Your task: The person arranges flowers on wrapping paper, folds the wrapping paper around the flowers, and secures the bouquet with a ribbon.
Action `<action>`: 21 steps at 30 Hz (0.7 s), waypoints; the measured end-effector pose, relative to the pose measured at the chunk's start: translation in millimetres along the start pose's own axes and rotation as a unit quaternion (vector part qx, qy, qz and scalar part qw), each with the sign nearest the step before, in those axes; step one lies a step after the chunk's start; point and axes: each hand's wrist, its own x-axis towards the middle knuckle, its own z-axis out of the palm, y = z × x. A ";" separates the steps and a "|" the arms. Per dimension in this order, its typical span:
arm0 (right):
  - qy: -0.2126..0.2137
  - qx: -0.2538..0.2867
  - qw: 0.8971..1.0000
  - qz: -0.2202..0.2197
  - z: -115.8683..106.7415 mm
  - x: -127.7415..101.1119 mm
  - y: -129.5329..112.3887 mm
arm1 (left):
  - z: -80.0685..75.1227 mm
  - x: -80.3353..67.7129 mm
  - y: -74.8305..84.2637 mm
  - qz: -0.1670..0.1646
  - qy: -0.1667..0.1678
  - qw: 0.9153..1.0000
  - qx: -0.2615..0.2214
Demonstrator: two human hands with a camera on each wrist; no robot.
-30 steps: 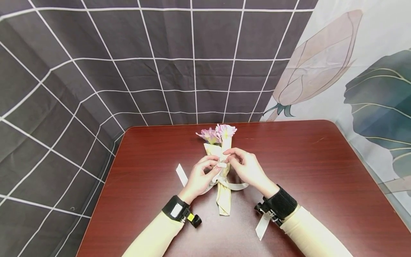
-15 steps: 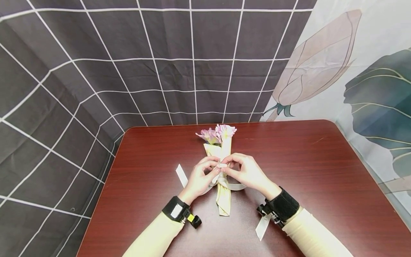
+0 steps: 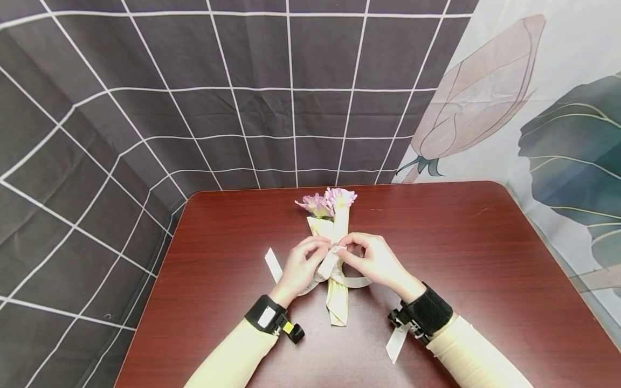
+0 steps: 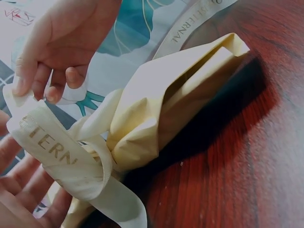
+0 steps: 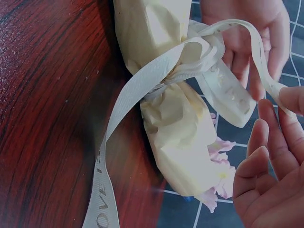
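Note:
A bouquet in pale yellow wrapping paper (image 3: 338, 304) lies on the table, its pink-purple flowers (image 3: 339, 198) toward the far edge. Cream ribbon (image 4: 52, 147) with printed letters is tied round its middle, and a loop of it rises above the knot. My right hand (image 3: 378, 261) pinches the raised loop between thumb and fingertips, plainest in the right wrist view. Close by on the other side is my left hand (image 3: 301, 269), fingers fairly straight beside the ribbon; its fingertips are partly hidden behind the loop in the left wrist view.
One ribbon tail (image 3: 273, 264) sticks out left of the left hand; another tail (image 3: 397, 342) shows below the right wrist. The red-brown table (image 3: 233, 231) backs onto a dark gridded cloth (image 3: 262, 118), with a floral cloth (image 3: 485, 97) at right.
My right hand has come down to the ribbon and taken hold of it. My left fingertips have drawn slightly away, and the ribbon loop now hangs broad side showing.

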 end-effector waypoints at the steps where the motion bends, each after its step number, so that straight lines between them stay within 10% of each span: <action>1: -0.002 0.001 1.000 -0.001 0.4 -0.3 0.2 | 1.3 0.8 -2.2 -0.001 0.009 1.000 0.005; 8: -0.017 0.009 1.000 0.010 -0.2 -2.0 -2.5 | 10.8 11.1 -36.5 -0.045 0.033 0.998 -0.039; 21: 0.026 0.005 0.999 0.033 0.4 -4.4 0.4 | 4.8 13.8 -43.5 -0.069 0.051 0.996 0.016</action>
